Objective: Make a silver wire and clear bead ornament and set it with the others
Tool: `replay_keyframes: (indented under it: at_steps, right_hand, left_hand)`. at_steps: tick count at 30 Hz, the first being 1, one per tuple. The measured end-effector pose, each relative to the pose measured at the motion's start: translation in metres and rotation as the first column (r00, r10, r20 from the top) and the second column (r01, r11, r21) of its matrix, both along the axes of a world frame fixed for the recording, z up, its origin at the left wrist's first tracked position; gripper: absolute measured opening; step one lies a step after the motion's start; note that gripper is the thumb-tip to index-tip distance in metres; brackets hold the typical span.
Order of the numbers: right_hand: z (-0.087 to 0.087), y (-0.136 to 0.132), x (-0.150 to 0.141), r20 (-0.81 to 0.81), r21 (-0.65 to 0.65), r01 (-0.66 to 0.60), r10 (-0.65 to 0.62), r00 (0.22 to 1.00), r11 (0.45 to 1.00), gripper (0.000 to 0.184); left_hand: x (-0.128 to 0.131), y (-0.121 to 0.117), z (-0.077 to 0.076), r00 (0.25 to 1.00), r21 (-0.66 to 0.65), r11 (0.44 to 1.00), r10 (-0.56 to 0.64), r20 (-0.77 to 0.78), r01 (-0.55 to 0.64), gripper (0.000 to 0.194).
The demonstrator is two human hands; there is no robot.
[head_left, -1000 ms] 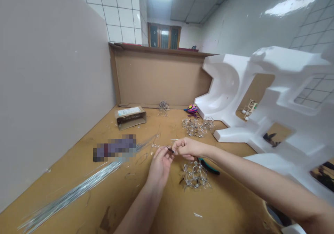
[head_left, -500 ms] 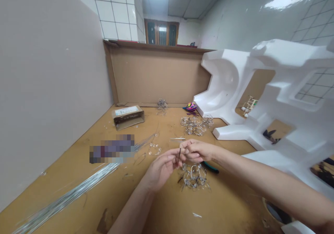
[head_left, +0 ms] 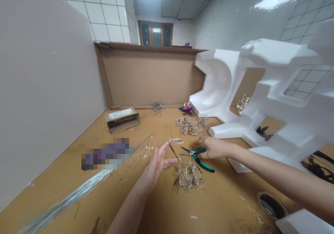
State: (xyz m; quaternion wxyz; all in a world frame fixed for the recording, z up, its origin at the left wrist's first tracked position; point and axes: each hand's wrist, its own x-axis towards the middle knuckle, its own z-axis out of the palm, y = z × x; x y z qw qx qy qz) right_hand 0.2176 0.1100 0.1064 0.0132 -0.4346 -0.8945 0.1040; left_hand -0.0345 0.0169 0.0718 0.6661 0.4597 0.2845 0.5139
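Note:
My left hand [head_left: 153,168] is raised over the table with its fingers spread. A thin dark elastic band [head_left: 173,151] is stretched between them. My right hand [head_left: 208,147] is low, beside the upper handle of green-and-black pliers [head_left: 193,154]. Its fingers are curled down and partly hidden; I cannot tell if they grip anything. The pliers lie with jaws parted, pointing left. Just below them stands a round piece of bent silvery wire with clear beads [head_left: 189,178]. Short thin silvery pieces [head_left: 177,140] lie between the hands, and loose clear beads [head_left: 148,147] lie left of them.
A bundle of long silvery wires [head_left: 70,199] runs along the left. An open cardboard box [head_left: 122,121] sits behind it. More wire-and-bead pieces [head_left: 189,126] and a colourful ball-like object [head_left: 186,107] are at the back. White foam packing [head_left: 219,73] borders the right; a hole [head_left: 271,206] is near front right.
My hands have come apart: the right moved away to the right beside the pliers, uncovering them. My left fingers have spread, and the dark band now shows as a stretched loop. The view shifted slightly.

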Motion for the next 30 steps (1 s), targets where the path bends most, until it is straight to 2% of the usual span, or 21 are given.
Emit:
replay_keyframes:
  at_steps: [1, 3, 5, 8, 11, 15, 17, 19, 22, 23, 24, 25, 26, 28, 29, 30]
  right_hand:
    - [-0.004, -0.005, 0.003, 0.054, 0.016, -0.042, 0.041, 0.998, 0.999, 0.057]
    - [-0.013, -0.014, 0.006, 0.143, 0.016, -0.033, 0.03, 0.989, 0.999, 0.078]
    - [-0.021, -0.019, 0.004, 0.21, -0.001, 0.013, -0.013, 0.978, 1.0, 0.085]
    - [-0.032, -0.022, -0.001, 0.257, 0.026, 0.034, -0.04, 0.966, 0.999, 0.08]
    - [-0.039, -0.02, -0.006, 0.297, 0.135, 0.035, -0.074, 0.952, 0.99, 0.068]
    - [-0.041, -0.017, -0.005, 0.293, 0.21, 0.036, -0.098, 0.951, 0.977, 0.049]
    - [-0.036, -0.013, -0.002, 0.213, 0.139, 0.091, -0.119, 0.97, 0.986, 0.046]
    - [-0.027, -0.008, 0.003, 0.109, 0.005, 0.162, -0.162, 0.981, 0.987, 0.044]
    - [-0.015, 0.0, 0.013, 0.031, -0.194, 0.208, -0.206, 0.978, 0.959, 0.041]
    - [-0.013, 0.002, 0.016, -0.04, -0.3, 0.199, -0.221, 0.974, 0.933, 0.04]
    - [-0.011, 0.003, 0.019, -0.192, -0.457, 0.152, -0.264, 0.945, 0.876, 0.041]
    - [-0.011, 0.004, 0.022, -0.352, -0.597, 0.057, -0.325, 0.878, 0.8, 0.041]
    - [-0.011, 0.004, 0.024, -0.491, -0.702, -0.075, -0.404, 0.772, 0.709, 0.042]
    - [-0.012, 0.003, 0.026, -0.62, -0.773, -0.327, -0.539, 0.57, 0.544, 0.043]
    - [-0.012, 0.002, 0.025, -0.625, -0.78, -0.402, -0.579, 0.523, 0.479, 0.043]
    - [-0.011, 0.0, 0.024, -0.616, -0.786, -0.443, -0.601, 0.509, 0.431, 0.042]
  left_hand:
    - [0.0, 0.0, 0.0, 1.0, 0.003, 1.0, 0.002, -0.007, -0.002, 0.058]
    - [0.002, 0.0, 0.001, 1.0, 0.003, 1.0, 0.01, -0.015, -0.01, 0.056]
    - [0.003, 0.0, 0.001, 1.0, -0.007, 1.0, 0.027, -0.012, -0.027, 0.056]
    - [0.004, 0.001, 0.001, 0.999, -0.015, 0.999, 0.049, -0.017, -0.05, 0.057]
    - [0.003, 0.002, -0.002, 0.998, -0.011, 0.998, 0.056, -0.041, -0.057, 0.058]
    - [0.0, 0.003, -0.006, 1.0, -0.025, 1.0, 0.009, -0.028, -0.01, 0.06]
    - [0.0, 0.004, -0.007, 1.0, -0.032, 0.999, -0.014, -0.023, 0.013, 0.06]
    - [0.0, 0.004, -0.007, 1.0, -0.04, 0.999, -0.015, -0.025, 0.014, 0.06]
    - [0.002, 0.004, -0.005, 0.999, -0.057, 0.998, 0.02, -0.035, -0.022, 0.059]
    - [0.002, 0.004, -0.005, 0.999, -0.057, 0.998, 0.033, -0.041, -0.035, 0.057]
    - [0.002, 0.004, -0.005, 0.998, -0.054, 0.998, 0.04, -0.047, -0.043, 0.056]
    - [0.002, 0.004, -0.005, 0.998, -0.05, 0.998, 0.039, -0.052, -0.041, 0.057]
    - [0.002, 0.005, -0.006, 0.998, -0.047, 0.998, 0.03, -0.055, -0.032, 0.058]
    - [0.001, 0.005, -0.007, 0.998, -0.052, 0.999, 0.009, -0.059, -0.012, 0.062]
    - [0.001, 0.006, -0.008, 0.998, -0.057, 0.998, 0.004, -0.059, -0.007, 0.063]
    - [0.001, 0.006, -0.008, 0.998, -0.058, 0.998, 0.004, -0.058, -0.007, 0.063]
